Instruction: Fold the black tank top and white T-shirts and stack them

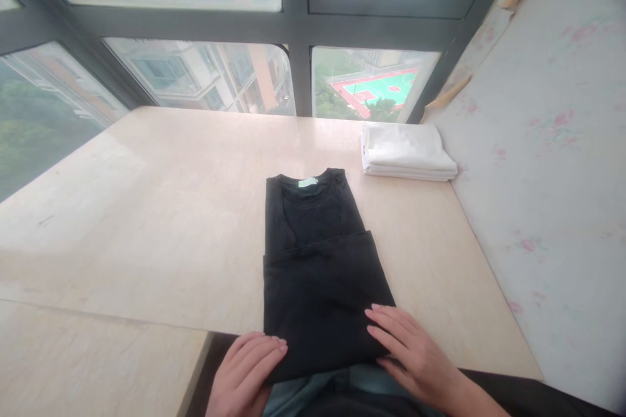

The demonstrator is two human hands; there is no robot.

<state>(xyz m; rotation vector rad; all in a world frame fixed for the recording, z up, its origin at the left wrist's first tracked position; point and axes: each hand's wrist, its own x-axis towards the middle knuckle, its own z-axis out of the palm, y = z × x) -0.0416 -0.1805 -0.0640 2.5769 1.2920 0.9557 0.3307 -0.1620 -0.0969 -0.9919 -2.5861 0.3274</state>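
A black T-shirt (pixel 323 300), folded narrow, lies in front of me with its collar and pale label toward the window. Its lower part is folded up over the front, and the near edge reaches the table's front edge. My left hand (pixel 247 371) grips the near left corner, fingers on top and thumb out of sight below. At the near right corner, my right hand (pixel 415 355) has its fingers on the cloth and its thumb at the lower edge, holding the fold between them.
A stack of folded white cloth (pixel 408 153) sits at the back right, by the flowered wall (pixel 548 195). Grey window frames (pixel 298 65) border the far side of the pale tabletop (pixel 147 221). At the lower left, a second surface (pixel 88 358) juts toward me.
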